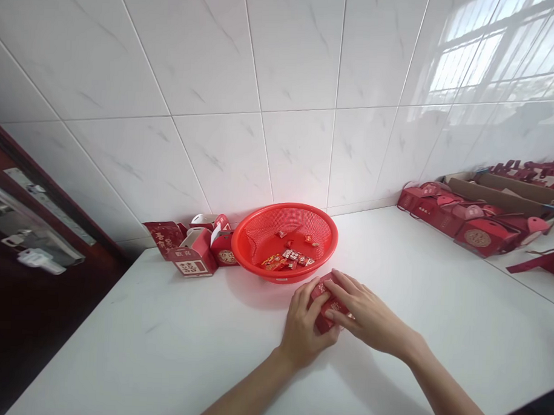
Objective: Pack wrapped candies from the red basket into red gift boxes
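Note:
A small red box (326,321) with gold lettering is between my two hands on the white table, in front of the basket. My left hand (304,326) wraps round its left and near sides, fingers bent over the top. From the right, my right hand (362,307) grips the same box, its thumb and fingers on the top and right side. Just behind stands a red plastic basket (252,261) holding several small wrapped sweets (292,256). My fingers hide part of the box.
Red and white boxes (193,253) stand left of the basket against the tiled wall. Many red boxes (478,233) and a cardboard carton (495,194) lie at the right. A dark door with a lock (41,260) is at the left edge.

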`<state>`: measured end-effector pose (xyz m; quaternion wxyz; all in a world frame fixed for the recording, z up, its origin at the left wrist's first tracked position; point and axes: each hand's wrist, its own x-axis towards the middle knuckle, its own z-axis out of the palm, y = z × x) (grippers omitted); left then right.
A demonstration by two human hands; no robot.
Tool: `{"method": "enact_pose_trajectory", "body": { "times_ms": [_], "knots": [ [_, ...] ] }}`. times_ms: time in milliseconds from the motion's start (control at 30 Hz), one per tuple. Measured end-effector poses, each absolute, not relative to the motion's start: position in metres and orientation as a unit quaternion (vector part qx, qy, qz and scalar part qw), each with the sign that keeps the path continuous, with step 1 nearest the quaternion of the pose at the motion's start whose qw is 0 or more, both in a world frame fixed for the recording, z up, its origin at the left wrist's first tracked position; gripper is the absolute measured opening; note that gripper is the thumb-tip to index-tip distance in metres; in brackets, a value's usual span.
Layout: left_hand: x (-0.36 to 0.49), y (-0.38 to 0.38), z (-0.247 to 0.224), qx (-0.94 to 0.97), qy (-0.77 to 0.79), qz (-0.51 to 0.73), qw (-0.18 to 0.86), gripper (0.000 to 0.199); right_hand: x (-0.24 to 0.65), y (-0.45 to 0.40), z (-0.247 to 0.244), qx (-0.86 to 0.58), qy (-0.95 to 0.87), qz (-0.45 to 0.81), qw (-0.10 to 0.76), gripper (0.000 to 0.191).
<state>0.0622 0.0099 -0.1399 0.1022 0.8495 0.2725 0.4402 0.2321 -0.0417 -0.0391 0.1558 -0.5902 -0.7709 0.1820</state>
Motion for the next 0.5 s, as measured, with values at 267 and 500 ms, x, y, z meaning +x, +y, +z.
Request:
{"method": "enact_pose_trajectory", "body": {
  "times_ms": [267,500],
  "knots": [
    [0.056,0.014,-0.153,0.86,0.241,0.425,0.147,0.073,0.225,-0.047,-0.072,-0.646,-0.732,0.157,0.147,0.077],
    [0.05,0.015,-0.159,0.838,0.217,0.438,0.244,0.075,0.243,-0.053,-0.102,-0.711,-0.667,0.065,0.212,0.066]
  ]
}}
